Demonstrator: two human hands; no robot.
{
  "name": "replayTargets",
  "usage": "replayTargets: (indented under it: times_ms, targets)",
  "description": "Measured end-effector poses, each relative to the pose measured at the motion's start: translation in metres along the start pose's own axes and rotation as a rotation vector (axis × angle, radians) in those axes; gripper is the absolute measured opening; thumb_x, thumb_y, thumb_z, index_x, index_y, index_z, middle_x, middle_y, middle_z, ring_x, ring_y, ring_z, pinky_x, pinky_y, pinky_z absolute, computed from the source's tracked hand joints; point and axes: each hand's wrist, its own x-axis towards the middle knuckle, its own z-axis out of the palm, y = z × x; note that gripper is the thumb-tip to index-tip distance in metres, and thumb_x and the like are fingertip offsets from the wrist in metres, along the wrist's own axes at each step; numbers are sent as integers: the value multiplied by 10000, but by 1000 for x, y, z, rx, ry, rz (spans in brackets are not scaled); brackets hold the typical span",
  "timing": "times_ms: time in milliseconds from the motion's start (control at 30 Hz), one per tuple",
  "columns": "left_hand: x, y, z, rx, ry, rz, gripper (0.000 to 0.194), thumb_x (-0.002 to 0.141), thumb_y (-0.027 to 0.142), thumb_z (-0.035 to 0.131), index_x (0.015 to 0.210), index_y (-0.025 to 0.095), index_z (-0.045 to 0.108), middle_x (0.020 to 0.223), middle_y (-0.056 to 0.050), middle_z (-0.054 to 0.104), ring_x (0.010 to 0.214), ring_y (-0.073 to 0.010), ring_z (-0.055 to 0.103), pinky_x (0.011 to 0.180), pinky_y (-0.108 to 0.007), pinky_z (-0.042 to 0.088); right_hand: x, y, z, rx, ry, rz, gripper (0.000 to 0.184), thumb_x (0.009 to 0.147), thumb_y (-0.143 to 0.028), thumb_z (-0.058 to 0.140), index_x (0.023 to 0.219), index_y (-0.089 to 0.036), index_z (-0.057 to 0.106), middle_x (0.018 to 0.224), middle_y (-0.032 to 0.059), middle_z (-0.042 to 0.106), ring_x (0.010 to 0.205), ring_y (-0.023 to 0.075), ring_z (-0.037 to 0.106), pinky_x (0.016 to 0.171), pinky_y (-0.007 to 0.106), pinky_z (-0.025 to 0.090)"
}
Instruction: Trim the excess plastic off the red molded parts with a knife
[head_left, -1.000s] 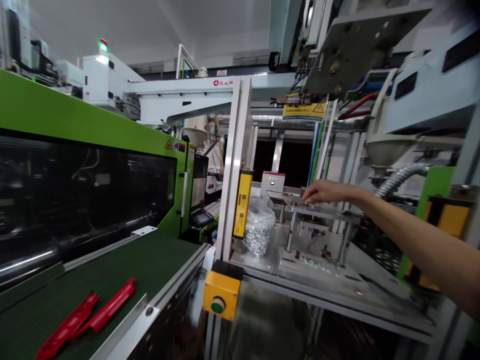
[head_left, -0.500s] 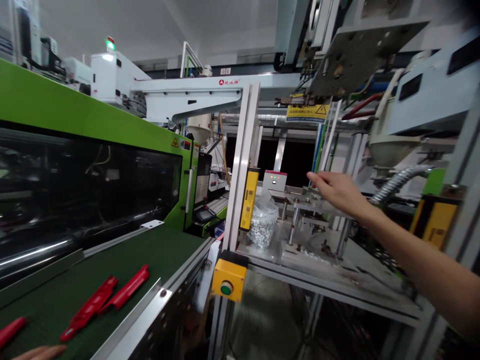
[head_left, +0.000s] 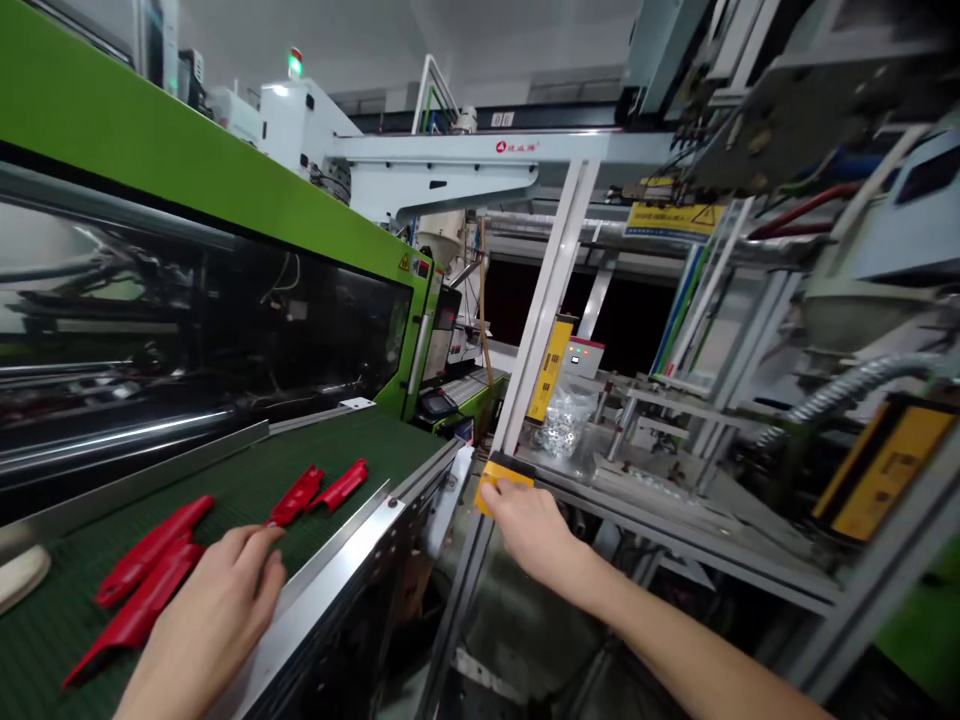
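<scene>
My right hand [head_left: 529,525] is at the yellow button box [head_left: 480,498] on the aluminium post. Its fingers are curled, and the thumb side covers the front of the box where the green button was visible. My left hand [head_left: 217,600] reaches over the green conveyor belt [head_left: 360,435], fingers stretched forward and thumb apart. Its fingertips are at the near end of a red plastic part [head_left: 298,495]; I cannot tell whether they touch. Beside that part lies another red piece [head_left: 339,487]. Two longer red parts [head_left: 154,550] lie left of my left hand.
A pale rounded object [head_left: 22,578] sits at the belt's left edge. The metal side rail [head_left: 330,555] borders the belt. Beyond the post, a clear bag of small metal pieces [head_left: 564,425] stands on the fixture table [head_left: 705,535]. A green machine [head_left: 300,215] rises at left.
My right hand has come down and left from above the fixture table to the button box. My left hand has moved further into view over the belt. The view has shifted left.
</scene>
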Motion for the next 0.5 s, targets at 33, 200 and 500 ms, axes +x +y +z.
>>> replayTargets:
  times_ms: [33,200,500]
  targets:
    - [0,-1,1,11,0,8,440,969,314,232,1177,90,549,1204,-175,582,1031,-314,607,871,-452,500,0,0,-2,-16,-2,5,255,971,-303,583,1171,-143,586,1047,53,633,857,149,639,743,321,575]
    - [0,2,2,15,-1,118,407,970,242,243,1108,100,599,1104,-169,612,985,-308,618,820,-432,507,-16,-15,-17,-24,-4,-58,224,974,-322,578,1087,-131,612,962,37,642,814,139,635,745,321,567]
    - [-139,43,17,-395,215,320,342,906,136,454,1182,260,613,1076,-80,686,939,-212,673,814,-288,567,55,-85,-28,113,167,-284,248,980,-337,560,1144,-154,598,1094,63,619,981,182,615,851,381,549]
